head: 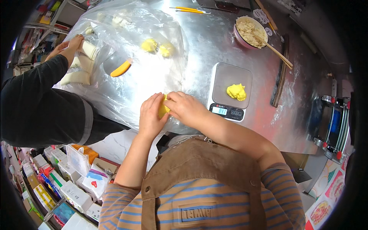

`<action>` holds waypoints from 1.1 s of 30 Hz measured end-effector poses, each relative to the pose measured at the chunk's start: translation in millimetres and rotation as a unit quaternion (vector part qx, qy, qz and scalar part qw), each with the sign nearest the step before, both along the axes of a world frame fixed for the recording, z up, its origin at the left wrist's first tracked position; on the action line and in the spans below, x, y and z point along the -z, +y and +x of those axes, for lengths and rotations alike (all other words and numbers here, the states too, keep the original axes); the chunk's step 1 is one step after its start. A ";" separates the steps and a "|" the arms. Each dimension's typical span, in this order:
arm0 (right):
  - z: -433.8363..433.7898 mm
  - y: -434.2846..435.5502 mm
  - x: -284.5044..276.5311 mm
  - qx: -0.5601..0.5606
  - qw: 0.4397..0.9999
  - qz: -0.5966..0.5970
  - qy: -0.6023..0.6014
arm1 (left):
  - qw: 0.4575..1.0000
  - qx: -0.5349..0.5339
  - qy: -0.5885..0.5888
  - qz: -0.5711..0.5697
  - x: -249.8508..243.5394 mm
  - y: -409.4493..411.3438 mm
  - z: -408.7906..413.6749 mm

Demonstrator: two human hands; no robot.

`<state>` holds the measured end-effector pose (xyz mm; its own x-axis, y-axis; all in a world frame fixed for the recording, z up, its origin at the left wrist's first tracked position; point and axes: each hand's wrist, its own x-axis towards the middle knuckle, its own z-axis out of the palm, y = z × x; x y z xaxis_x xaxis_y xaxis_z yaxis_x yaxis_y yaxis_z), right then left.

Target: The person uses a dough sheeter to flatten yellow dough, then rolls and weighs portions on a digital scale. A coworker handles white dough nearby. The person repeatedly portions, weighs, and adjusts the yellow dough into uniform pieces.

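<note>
Both of my hands meet over the near edge of the metal table, around a piece of yellow dough [164, 110]. My left hand [151, 113] cups it from the left, while the fingers of my right hand [184, 107] press on it from the other side. To the right, a digital kitchen scale [217, 80] carries another yellow lump of dough [237, 92], and its display is lit. Farther off, two more yellow dough lumps [149, 45] rest on or under the clear plastic sheet [174, 28]. A scraper with an orange handle [121, 68] lies left of centre.
At the left, a co-worker's hands [73, 44] touch pale dough slabs [76, 78]. A bowl of crumbly filling [247, 30] with chopsticks [277, 54] stands at the back right. Beyond the scale lies a dark wooden bar [280, 77]. Yellow tools [189, 10] lie at the far edge; boxes [76, 195] fill the lower left.
</note>
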<state>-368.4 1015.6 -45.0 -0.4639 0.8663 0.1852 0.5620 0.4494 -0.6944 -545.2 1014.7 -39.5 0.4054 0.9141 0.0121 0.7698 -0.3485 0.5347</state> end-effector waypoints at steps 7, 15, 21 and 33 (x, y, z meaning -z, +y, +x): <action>-10.7 -3.1 2.1 0.079 0.996 -0.043 -0.012 | 0.995 -0.004 -0.064 0.074 18.8 -3.9 8.5; -2.3 -2.9 -0.6 0.131 0.990 -0.042 0.014 | 0.988 0.033 -0.062 0.140 30.9 -1.6 13.0; 37.8 -33.1 -17.4 0.216 0.925 -0.254 0.185 | 0.985 0.063 -0.056 0.153 29.7 -4.7 23.4; 157.9 -51.5 -22.4 0.265 0.956 0.084 -0.098 | 0.995 0.035 -0.080 0.052 17.3 2.0 18.5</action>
<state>-210.5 964.1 -22.6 -0.0086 0.9550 0.2966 0.8530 0.1618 -0.4962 -526.7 1016.7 -56.8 0.4525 0.8745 0.1746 0.6502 -0.4576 0.6066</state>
